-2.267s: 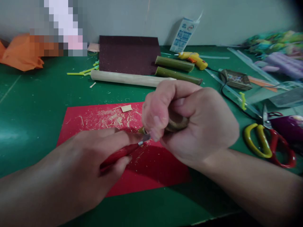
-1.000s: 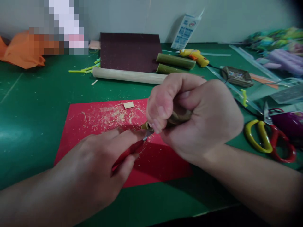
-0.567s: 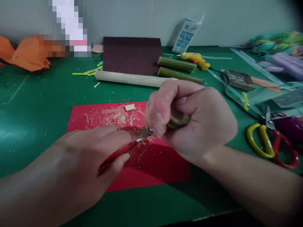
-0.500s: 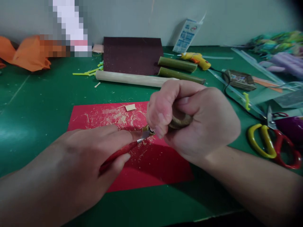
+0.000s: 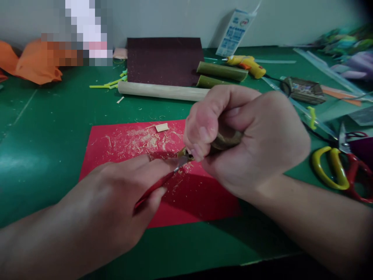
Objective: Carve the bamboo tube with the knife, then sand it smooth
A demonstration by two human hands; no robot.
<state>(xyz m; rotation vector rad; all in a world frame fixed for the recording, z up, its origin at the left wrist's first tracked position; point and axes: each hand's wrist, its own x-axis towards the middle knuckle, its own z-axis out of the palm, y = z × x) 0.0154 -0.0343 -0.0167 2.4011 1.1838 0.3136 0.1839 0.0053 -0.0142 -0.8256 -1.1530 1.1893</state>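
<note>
My left hand [image 5: 119, 194] is closed around a red-handled tool [image 5: 154, 190] with a short silver metal end. Most of that end sits against a small olive-yellow end [image 5: 181, 152] beside my right fingertips, and its exact shape is hard to make out. Opposite, my right hand [image 5: 247, 136] is curled tightly round a brownish-green piece that looks like bamboo [image 5: 227, 140], mostly hidden in the fist. Both hands meet above a red sheet [image 5: 198, 210], which carries pale shavings [image 5: 145, 138] and a small pale chip [image 5: 162, 127].
Behind the hands lie a pale rod [image 5: 160, 90], split green bamboo pieces [image 5: 221, 71] and a dark sheet [image 5: 163, 58]. A yellow glue gun [image 5: 246, 65] is further back. Scissors [image 5: 335, 171] with yellow and red handles lie at right; orange cloth-like material [image 5: 37, 66] is at far left.
Both hands, with the tool and the piece, appear slightly further right and the right fist a little higher. The background has also shifted in view, so the camera has moved. Both grips remain closed.
</note>
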